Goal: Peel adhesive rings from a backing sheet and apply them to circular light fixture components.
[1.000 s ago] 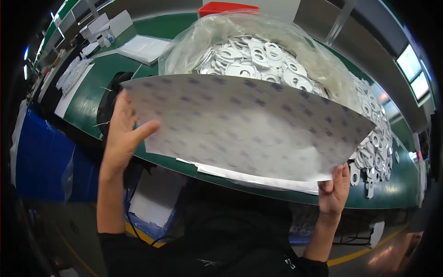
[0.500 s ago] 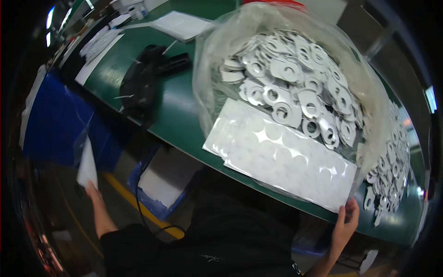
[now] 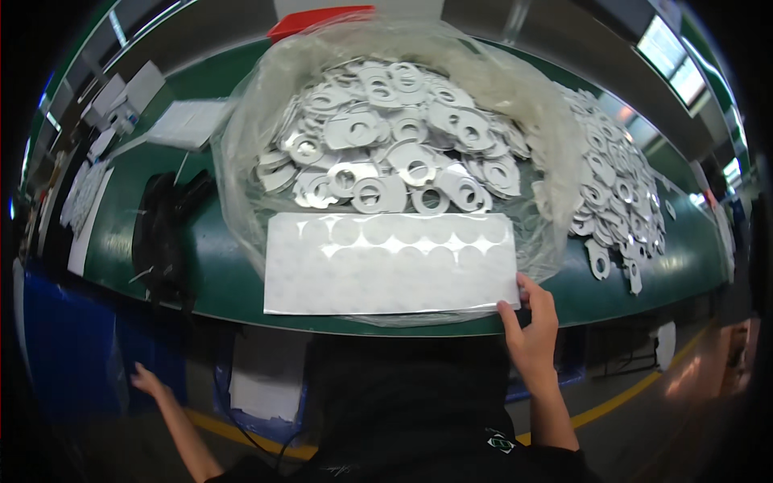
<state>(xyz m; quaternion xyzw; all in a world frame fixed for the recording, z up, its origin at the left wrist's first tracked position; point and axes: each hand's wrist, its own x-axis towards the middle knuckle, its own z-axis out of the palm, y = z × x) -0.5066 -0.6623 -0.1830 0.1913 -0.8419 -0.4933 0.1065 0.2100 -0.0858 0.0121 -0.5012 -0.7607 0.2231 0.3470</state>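
Head view: right hand pinches the near-right corner of the flat white sheet, fingers lightly curled.

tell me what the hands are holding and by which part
Right hand pinches the white sheet at its near right corner; left hand hangs below the table, holding nothing.

On my green table I see a white sheet patterned with pale circles, silver rings in a clear bag just behind it, and a red lid beyond.
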